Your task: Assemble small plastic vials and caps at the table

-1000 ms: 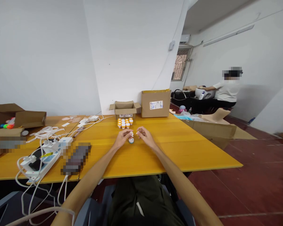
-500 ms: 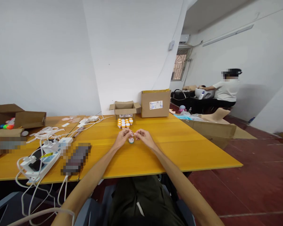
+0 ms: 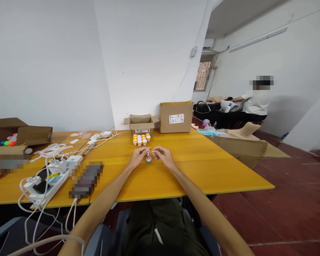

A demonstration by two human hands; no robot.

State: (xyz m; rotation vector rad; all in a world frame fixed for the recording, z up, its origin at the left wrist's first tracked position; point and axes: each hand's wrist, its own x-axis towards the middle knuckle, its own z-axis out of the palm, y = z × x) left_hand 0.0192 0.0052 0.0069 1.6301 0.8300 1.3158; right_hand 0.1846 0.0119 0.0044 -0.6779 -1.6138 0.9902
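Close together over the wooden table, both my hands work above a small round container [image 3: 148, 160] with a greenish rim. My left hand [image 3: 138, 156] is closed in a pinch, with a small whitish piece [image 3: 148, 153] at its fingertips, too tiny to name. My right hand [image 3: 163, 156] also pinches, its fingertips a short gap to the right. What it holds, if anything, is too small to make out. Just beyond my hands stand several small jars [image 3: 140, 142] with white tops and orange rims, grouped together.
An open carton [image 3: 140, 124] and a taller cardboard box [image 3: 176, 118] stand at the back of the table [image 3: 202, 174]. To the left lie a power strip [image 3: 53, 181] with white cables and a blurred phone-like device [image 3: 86, 180]. A person [image 3: 257, 103] sits across the room.
My fingertips have drawn slightly apart, and the whitish piece now shows by my left fingertips. The container and the jars have not moved.
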